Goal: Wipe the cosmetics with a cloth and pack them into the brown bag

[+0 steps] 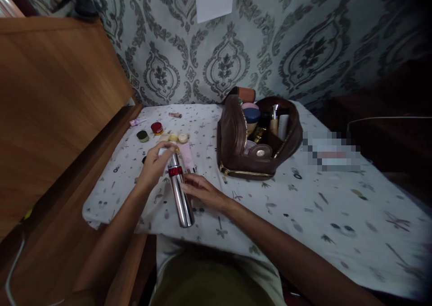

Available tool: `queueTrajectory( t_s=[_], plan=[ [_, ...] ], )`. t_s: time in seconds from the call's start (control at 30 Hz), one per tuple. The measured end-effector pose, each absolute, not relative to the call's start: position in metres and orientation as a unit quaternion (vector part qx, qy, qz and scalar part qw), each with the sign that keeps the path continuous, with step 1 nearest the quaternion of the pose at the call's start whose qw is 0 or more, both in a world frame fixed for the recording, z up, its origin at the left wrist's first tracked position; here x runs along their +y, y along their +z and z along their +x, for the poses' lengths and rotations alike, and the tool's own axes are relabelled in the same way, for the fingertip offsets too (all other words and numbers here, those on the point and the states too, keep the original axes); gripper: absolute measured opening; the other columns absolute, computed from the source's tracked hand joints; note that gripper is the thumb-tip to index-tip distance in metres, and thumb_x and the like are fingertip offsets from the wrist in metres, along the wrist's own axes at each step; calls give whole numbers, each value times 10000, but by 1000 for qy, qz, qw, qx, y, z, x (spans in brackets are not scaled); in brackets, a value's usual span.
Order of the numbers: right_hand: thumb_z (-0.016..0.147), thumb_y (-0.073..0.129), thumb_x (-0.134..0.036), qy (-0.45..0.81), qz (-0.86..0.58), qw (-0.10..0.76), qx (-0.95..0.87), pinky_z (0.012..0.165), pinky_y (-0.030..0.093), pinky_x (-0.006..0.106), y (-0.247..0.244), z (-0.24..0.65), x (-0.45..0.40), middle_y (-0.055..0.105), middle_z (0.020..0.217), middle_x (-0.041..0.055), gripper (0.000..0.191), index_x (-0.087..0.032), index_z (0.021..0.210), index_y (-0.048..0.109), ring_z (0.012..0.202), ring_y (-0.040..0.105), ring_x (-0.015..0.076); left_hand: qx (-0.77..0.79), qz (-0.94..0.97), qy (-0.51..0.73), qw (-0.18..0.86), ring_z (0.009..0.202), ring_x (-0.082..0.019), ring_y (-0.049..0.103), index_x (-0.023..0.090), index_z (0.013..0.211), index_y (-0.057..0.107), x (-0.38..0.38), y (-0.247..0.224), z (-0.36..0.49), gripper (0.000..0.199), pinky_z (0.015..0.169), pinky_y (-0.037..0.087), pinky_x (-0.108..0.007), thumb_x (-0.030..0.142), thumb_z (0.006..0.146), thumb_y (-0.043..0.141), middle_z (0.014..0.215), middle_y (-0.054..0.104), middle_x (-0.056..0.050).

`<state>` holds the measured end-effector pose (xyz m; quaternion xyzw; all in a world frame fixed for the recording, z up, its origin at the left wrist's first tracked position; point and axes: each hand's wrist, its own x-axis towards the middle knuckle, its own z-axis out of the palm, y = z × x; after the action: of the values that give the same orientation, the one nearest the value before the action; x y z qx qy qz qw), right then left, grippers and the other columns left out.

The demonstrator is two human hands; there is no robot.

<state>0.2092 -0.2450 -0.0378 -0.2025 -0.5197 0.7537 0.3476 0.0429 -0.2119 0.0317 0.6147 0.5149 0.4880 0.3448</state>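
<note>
Together, the left hand and right hand hold a silver bottle near the front edge of the bench, left of a brown bag; left fingers close around the bottle's top, right fingers grip its side.

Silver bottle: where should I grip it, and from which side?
Probably around the silver bottle's body, just below its red band, from the right: that part is a straight cylinder, and the left hand is at its top end.
</note>
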Motion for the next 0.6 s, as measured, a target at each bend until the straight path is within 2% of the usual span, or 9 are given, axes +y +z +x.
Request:
queueTrajectory(
  t_s=[0.1, 0.17, 0.37, 0.5, 0.6],
  plan=[
    [801, 745, -521, 802, -167, 313, -481, 556, 448, 193, -40, 208, -247, 587, 753, -24, 387, -173, 953, 675, 613, 534, 82, 518, 475, 525, 480, 584, -125, 545, 162, 783, 676, -209, 26, 40, 249, 550, 433, -227, 405, 740, 708, 688, 629, 3],
    [789, 757, -524, 827, -153, 302, -450, 579, 466, 193, -41, 208, -248, 612, 776, -14, 398, -176, 967, 687, 638, 553, 84, 505, 393, 539, 548, 530, -103, 528, 150, 802, 677, -210, 21, 41, 262, 490, 409, -209, 386, 705, 736, 667, 626, 11],
    [747, 808, -485, 816, -177, 345, -429, 608, 502, 193, -46, 203, -247, 648, 836, -2, 432, -186, 1029, 676, 706, 601, 99, 473, 283, 545, 632, 674, -183, 674, 159, 989, 658, -227, 9, 60, 376, 601, 530, -273, 497, 825, 646, 740, 699, -36],
    [727, 810, -512, 790, -187, 393, -432, 603, 527, 213, -46, 202, -246, 653, 852, -7, 494, -210, 1074, 631, 723, 626, 121, 489, 350, 544, 585, 779, -209, 696, 162, 1060, 645, -243, 5, 69, 407, 662, 540, -281, 477, 805, 684, 839, 724, -48],
    [737, 796, -511, 766, -217, 425, -432, 567, 523, 216, -43, 204, -246, 644, 863, -8, 507, -219, 1107, 612, 702, 620, 125, 515, 450, 503, 528, 853, -214, 692, 227, 1212, 603, -258, 2, 65, 469, 701, 535, -286, 508, 840, 656, 997, 728, -42]
  ],
)
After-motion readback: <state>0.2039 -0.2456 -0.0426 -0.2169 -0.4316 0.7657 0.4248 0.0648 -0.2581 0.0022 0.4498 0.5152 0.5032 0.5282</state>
